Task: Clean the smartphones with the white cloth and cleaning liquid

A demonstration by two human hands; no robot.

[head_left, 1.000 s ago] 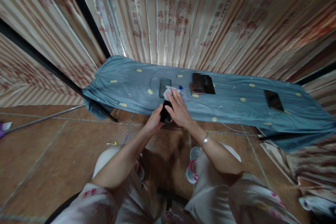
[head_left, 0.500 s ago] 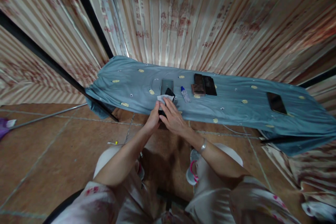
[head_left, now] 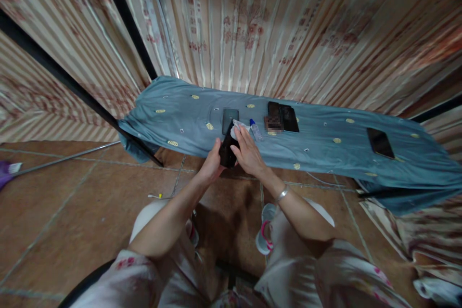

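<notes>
At the near edge of the tabletop, the left hand (head_left: 210, 167) grips a black rectangular phone (head_left: 227, 150) from its left side. The right hand (head_left: 248, 153) presses a white crumpled cloth (head_left: 236, 128) against the phone's upper end. Just beyond stands a small blue-capped clear bottle (head_left: 255, 130) on the blue patterned tablecloth (head_left: 325, 147).

Long tabletop (head_left: 325, 154) draped in a blue-grey cloth (head_left: 173, 120) dotted with small yellow patches, set against striped curtains. On the cloth, left of middle, a dark grey phone (head_left: 230, 116) lying flat; just right of it a small clear bottle (head_left: 255, 130) with a blue cap, on its side. Further right, two dark phones (head_left: 285, 116) side by side, touching. Well apart, near the right end, another black phone (head_left: 379, 142), lying at a slant.
</notes>
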